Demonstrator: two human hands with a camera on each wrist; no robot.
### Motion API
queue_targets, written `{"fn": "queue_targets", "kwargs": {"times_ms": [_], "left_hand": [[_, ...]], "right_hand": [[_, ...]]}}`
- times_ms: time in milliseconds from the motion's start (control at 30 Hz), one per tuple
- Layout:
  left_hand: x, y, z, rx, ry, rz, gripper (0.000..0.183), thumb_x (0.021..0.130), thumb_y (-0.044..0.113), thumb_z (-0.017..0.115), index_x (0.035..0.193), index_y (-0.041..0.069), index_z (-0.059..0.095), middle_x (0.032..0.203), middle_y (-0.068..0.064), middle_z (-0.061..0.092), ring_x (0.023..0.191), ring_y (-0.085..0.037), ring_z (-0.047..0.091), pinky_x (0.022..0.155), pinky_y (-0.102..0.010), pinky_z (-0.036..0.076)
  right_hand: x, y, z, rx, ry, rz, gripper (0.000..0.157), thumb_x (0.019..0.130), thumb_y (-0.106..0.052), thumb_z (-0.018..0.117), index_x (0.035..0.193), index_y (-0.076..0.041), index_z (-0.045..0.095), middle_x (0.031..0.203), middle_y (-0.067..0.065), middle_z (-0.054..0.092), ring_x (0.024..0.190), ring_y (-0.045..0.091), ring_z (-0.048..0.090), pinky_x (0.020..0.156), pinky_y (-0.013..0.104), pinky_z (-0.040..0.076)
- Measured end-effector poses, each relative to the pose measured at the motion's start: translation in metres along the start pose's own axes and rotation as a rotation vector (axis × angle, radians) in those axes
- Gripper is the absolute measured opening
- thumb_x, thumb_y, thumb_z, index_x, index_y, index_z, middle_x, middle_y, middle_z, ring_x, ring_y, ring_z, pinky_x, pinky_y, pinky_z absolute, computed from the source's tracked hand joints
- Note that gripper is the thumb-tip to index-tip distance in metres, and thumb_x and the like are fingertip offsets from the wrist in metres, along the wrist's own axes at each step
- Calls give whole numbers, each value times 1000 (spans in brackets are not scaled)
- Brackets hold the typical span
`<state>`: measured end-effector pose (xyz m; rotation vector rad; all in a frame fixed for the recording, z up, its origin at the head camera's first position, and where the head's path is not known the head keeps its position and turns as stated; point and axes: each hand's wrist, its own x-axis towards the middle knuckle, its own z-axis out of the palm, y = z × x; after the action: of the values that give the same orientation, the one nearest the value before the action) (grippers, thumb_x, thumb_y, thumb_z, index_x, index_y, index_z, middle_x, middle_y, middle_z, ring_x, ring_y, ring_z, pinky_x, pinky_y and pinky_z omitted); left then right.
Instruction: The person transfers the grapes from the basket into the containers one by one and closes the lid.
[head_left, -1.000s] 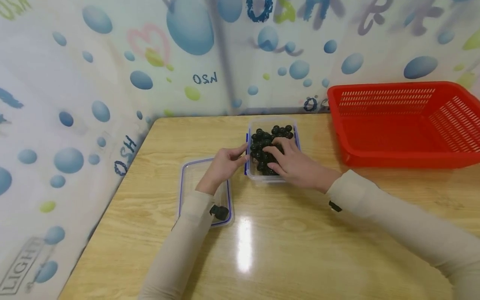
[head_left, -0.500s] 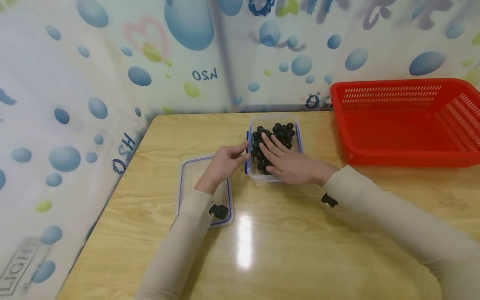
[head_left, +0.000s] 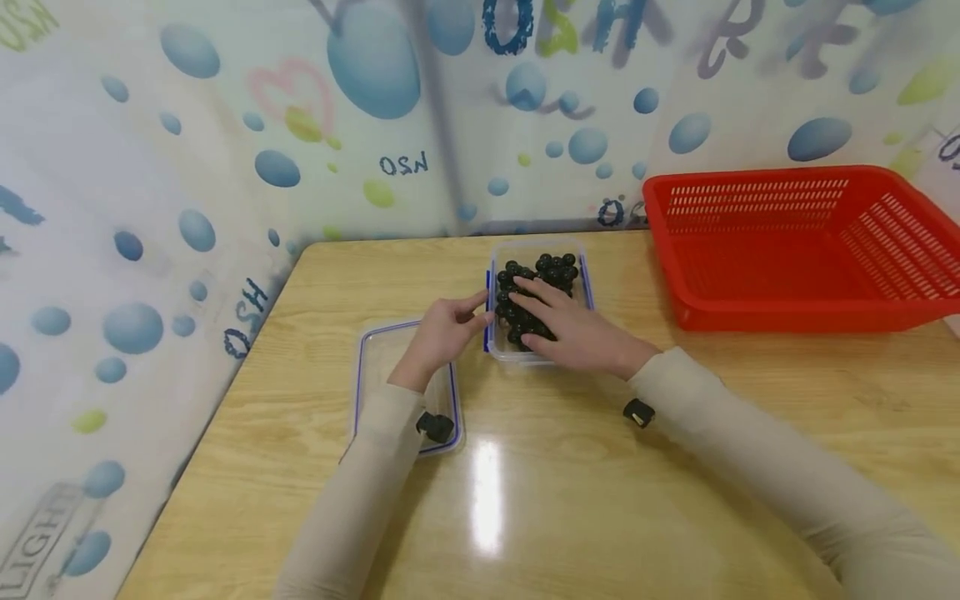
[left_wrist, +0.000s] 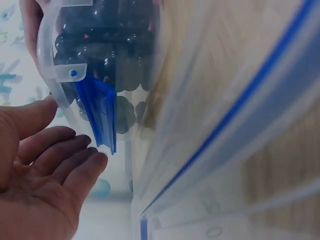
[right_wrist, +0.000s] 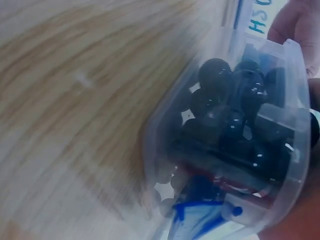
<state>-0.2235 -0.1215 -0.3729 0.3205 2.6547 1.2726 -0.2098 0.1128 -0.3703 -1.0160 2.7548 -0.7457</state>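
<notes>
Dark, round, glossy grapes (head_left: 557,270) fill a clear plastic container (head_left: 517,357) near the table's back edge. My right hand (head_left: 577,333) lies over them with its fingers extended, hiding part of the bunch. At the container's left side is my left hand (head_left: 441,337). Its thumb touches the rim, and in the left wrist view its relaxed fingers (left_wrist: 75,170) are beside a hanging blue latch (left_wrist: 102,115). Through the wall in the right wrist view, grapes (right_wrist: 215,75) are packed close together. A clear lid (head_left: 371,367) with a blue seal lies partly under my left forearm.
A red plastic basket (head_left: 780,312) with slotted sides stands at the back right. The wooden table (head_left: 600,500) meets a patterned wall covering (head_left: 225,125) at its back and left edges.
My right hand goes from curled fingertips among the grapes to fingers laid flat over them, then lifts slightly at the knuckles. My left hand stays at the container's side. The head view shifts slightly.
</notes>
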Motion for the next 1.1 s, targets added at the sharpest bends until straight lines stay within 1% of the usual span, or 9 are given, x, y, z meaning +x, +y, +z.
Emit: {"fn": "queue_targets", "kwargs": {"times_ms": [167, 300, 467, 567, 667, 767, 900, 1000, 1100], "left_hand": [[-4, -5, -16, -29, 47, -4, 42, 100, 27, 61, 138, 10, 58, 138, -7, 56, 122, -26, 56, 96, -42, 48], [-16, -13, -34, -103, 79, -40, 41, 100, 21, 62, 137, 6, 58, 136, -11, 58, 122, -26, 56, 99, -41, 46], [-34, -25, -53, -250, 129, -113, 44, 99, 14, 62, 140, 0, 53, 131, -17, 60, 114, -28, 61, 91, -36, 51], [-43, -30, -65, -303, 161, -166, 45, 99, 13, 61, 139, -5, 51, 130, -20, 59, 116, -29, 59, 91, -34, 52], [-52, -32, -79, -307, 202, -216, 43, 98, 13, 62, 135, -7, 54, 129, -20, 58, 116, -31, 58, 92, -34, 51], [-62, -37, -93, -266, 246, -276, 40, 98, 13, 61, 133, -6, 56, 129, -20, 56, 116, -32, 57, 95, -36, 49], [-77, -48, -105, -228, 269, -383, 43, 99, 16, 60, 137, -4, 53, 137, -19, 51, 120, -33, 53, 100, -39, 46], [-89, -56, -109, -227, 253, -449, 47, 100, 18, 60, 140, -4, 49, 142, -20, 47, 123, -35, 51, 103, -42, 42], [-98, -63, -110, -215, 238, -483, 48, 100, 18, 60, 141, -4, 48, 142, -21, 46, 122, -37, 52, 104, -44, 41]], "right_hand": [[6, -6, -2, 53, 114, 34, 55, 103, -31, 51, 152, -10, 36, 159, 8, 23, 146, 33, 11, 114, 57, 11], [14, -24, 0, 92, 216, 67, 49, 102, -27, 55, 146, -10, 44, 151, 11, 34, 139, 34, 22, 110, 56, 21], [25, -51, 4, 138, 415, 101, 35, 100, -20, 57, 133, -9, 56, 141, 11, 41, 131, 31, 25, 102, 52, 31], [27, -68, 5, 248, 481, 109, 29, 98, -14, 57, 126, -7, 59, 130, 10, 46, 121, 29, 36, 97, 45, 37], [26, -86, 7, 452, 417, 139, 28, 96, -8, 59, 124, -5, 59, 118, 8, 54, 106, 24, 52, 88, 37, 47], [29, -100, 15, 611, 292, 200, 30, 95, -7, 59, 125, -4, 57, 114, 6, 59, 100, 22, 60, 81, 34, 53], [36, -108, 35, 600, 162, 289, 34, 97, -10, 56, 131, -3, 55, 118, 6, 60, 106, 21, 61, 84, 32, 53], [40, -110, 51, 540, 132, 321, 40, 97, -10, 55, 135, 2, 52, 122, 11, 59, 110, 23, 59, 89, 34, 51], [42, -113, 62, 454, 100, 337, 47, 97, -12, 55, 140, 6, 47, 129, 17, 54, 117, 28, 54, 97, 41, 46]]}}
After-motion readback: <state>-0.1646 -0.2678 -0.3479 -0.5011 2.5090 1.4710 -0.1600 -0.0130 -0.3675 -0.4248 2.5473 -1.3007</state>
